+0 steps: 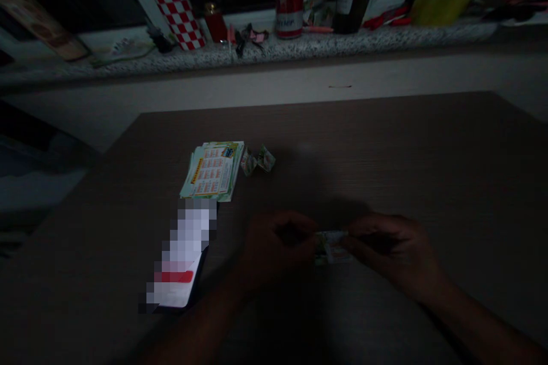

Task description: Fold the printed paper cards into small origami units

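Head view: left fingers [303, 251] and right fingers [361, 250] pinch a dim paper [333, 248], partly hiding it.

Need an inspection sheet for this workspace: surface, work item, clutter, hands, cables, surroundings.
Surface: wood-grain table, dimly lit.
Work item: small printed paper, held between both hands.
Clutter: stack of printed cards; two small folded papers beside it; phone, screen lit.
Hands: left hand and right hand pinch opposite ends of the paper.
Cables: nothing clearly seen.
Surroundings: speckled sill behind, with red can, dark bottle, other items.
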Available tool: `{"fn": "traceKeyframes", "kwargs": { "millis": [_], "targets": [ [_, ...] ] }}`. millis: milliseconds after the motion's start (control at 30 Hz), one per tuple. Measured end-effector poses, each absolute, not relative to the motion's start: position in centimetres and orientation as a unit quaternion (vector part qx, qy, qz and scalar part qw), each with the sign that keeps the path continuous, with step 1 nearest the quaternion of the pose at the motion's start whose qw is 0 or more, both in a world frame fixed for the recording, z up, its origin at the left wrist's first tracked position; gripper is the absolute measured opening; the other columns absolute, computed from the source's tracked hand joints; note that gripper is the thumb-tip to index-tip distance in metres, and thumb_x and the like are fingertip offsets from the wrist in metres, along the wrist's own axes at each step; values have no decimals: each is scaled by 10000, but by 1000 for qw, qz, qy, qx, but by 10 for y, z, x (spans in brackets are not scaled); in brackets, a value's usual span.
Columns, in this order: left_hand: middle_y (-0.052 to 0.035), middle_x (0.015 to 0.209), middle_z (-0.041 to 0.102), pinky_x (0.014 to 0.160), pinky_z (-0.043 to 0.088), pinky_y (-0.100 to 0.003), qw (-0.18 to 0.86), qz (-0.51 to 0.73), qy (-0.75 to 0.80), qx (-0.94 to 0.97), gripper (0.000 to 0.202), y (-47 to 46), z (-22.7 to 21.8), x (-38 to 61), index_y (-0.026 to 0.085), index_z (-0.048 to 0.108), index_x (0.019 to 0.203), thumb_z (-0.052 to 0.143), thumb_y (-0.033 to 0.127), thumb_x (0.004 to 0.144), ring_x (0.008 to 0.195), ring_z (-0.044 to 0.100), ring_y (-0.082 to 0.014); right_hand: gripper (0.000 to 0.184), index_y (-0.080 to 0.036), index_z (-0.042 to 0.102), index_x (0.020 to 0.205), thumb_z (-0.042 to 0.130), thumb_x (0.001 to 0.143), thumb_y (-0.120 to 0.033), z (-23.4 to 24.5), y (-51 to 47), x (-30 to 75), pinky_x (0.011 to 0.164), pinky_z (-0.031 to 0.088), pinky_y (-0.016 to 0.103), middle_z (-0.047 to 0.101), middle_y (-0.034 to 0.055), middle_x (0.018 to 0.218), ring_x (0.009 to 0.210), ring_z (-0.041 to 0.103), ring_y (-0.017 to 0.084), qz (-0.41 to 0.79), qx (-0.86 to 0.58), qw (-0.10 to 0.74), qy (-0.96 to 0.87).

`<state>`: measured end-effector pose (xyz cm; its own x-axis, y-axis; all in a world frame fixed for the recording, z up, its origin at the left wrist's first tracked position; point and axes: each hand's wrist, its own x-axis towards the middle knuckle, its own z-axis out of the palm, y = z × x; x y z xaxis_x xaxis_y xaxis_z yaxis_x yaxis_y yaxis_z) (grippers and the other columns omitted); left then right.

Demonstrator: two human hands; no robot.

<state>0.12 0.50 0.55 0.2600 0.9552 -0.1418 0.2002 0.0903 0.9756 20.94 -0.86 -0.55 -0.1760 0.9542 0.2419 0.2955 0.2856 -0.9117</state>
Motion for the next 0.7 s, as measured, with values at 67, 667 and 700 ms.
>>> {"fn": "traceKeyframes", "kwargs": {
  "millis": [67,667,700],
  "targets": [
    [-23,787,735,623,498,-201,562,326,507,566,177,5,6,2,171,741,865,742,212,693,704,658,-133,60,-205,706,750,690,748,-148,-4,-9,209,486,528,164,732,3,644,532,672,116,366,-465,433,-680],
    [6,678,652,582,420,-197,474,308,469,679,78,4,15,5,157,713,700,660,101,718,629,585,-105,82,-217,732,737,686,782,-167,-3,-10,202,519,554,213,757,8,682,571,702,148,387,-438,409,-701],
    [3,691,657,598,427,-200,480,311,465,676,68,3,14,5,158,716,716,663,120,735,647,593,-109,78,-217,734,732,692,776,-170,-2,-10,203,519,558,217,759,11,684,576,706,153,390,-440,416,-694]
  ]
}}
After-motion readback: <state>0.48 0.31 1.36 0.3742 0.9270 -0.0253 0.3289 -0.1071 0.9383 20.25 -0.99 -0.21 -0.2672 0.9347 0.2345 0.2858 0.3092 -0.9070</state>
